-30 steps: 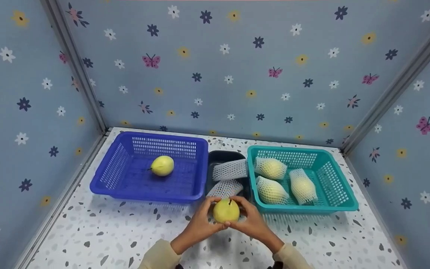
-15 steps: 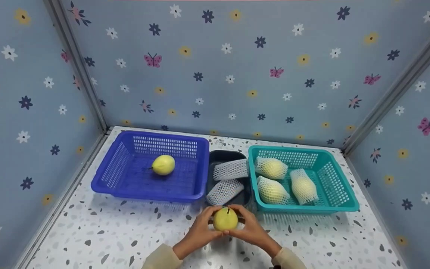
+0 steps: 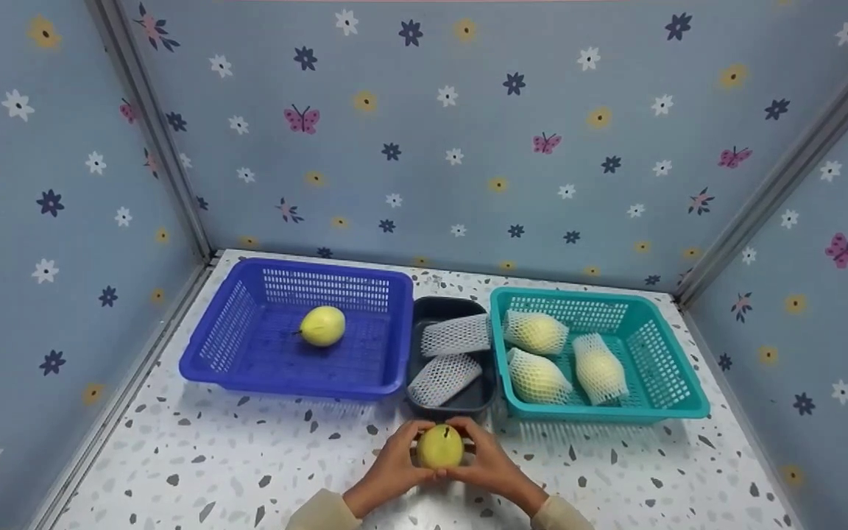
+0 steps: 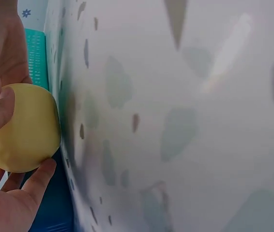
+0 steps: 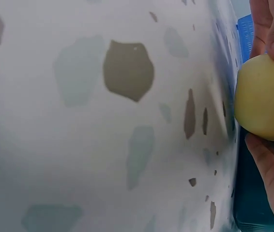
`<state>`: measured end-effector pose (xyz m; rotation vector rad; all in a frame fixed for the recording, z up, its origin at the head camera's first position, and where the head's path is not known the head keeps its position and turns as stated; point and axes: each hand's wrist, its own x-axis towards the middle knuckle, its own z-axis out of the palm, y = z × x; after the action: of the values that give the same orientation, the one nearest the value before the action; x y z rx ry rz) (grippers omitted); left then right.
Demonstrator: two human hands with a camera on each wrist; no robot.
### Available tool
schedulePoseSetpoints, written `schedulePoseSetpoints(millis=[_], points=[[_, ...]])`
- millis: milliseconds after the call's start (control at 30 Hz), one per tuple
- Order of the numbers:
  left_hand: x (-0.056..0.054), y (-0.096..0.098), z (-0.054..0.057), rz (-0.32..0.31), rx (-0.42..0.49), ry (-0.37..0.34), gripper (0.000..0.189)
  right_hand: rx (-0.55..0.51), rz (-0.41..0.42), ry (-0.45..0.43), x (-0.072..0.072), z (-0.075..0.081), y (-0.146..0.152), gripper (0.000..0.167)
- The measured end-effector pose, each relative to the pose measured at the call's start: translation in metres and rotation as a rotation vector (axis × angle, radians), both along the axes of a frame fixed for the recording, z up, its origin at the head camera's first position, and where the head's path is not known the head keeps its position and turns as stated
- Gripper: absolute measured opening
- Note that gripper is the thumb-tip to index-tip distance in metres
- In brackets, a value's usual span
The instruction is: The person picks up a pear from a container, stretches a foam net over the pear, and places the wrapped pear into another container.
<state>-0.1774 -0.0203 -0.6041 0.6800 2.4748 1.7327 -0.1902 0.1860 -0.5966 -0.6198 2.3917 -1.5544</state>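
Both hands hold one bare yellow pear (image 3: pixel 439 447) just above the speckled table (image 3: pixel 210 464), in front of the black tray (image 3: pixel 484 395). My left hand (image 3: pixel 399 455) cups its left side and my right hand (image 3: pixel 481 453) cups its right side, fingers curled round it. In the left wrist view the pear (image 4: pixel 23 128) sits between my left hand (image 4: pixel 8 193) below and the other hand's fingers (image 4: pixel 1 48) above. The right wrist view shows the pear (image 5: pixel 265 96) over my right hand (image 5: pixel 272 179).
A blue basket (image 3: pixel 225 331) at the left holds one bare pear (image 3: pixel 322 326). The black tray holds two empty white foam nets (image 3: pixel 444 377). A teal basket (image 3: pixel 659 353) at the right holds three netted pears (image 3: pixel 599 368). Flowered walls enclose three sides.
Both hands have drawn the pear back towards me, away from the black tray's front edge and lower over the table. The grip is the same.
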Motion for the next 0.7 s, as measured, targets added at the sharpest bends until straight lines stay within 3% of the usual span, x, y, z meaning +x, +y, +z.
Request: schedulePoseSetpoints(millis=[200, 333, 533, 700], points=[[0.001, 0.001, -0.005, 0.013, 0.013, 0.025, 0.062, 0.012, 0.013, 0.022, 0.000, -0.002, -0.001, 0.066], [0.002, 0.001, -0.005, 0.013, 0.015, 0.019, 0.062, 0.060, 0.063, 0.005, -0.002, 0.006, 0.002, 0.066], [0.003, -0.001, -0.004, 0.006, 0.024, -0.042, 0.064, 0.106, 0.192, -0.038, -0.016, 0.040, 0.012, 0.050], [0.002, 0.000, -0.005, -0.005, 0.055, -0.073, 0.066, 0.125, 0.215, 0.071, -0.035, 0.073, 0.017, 0.034]])
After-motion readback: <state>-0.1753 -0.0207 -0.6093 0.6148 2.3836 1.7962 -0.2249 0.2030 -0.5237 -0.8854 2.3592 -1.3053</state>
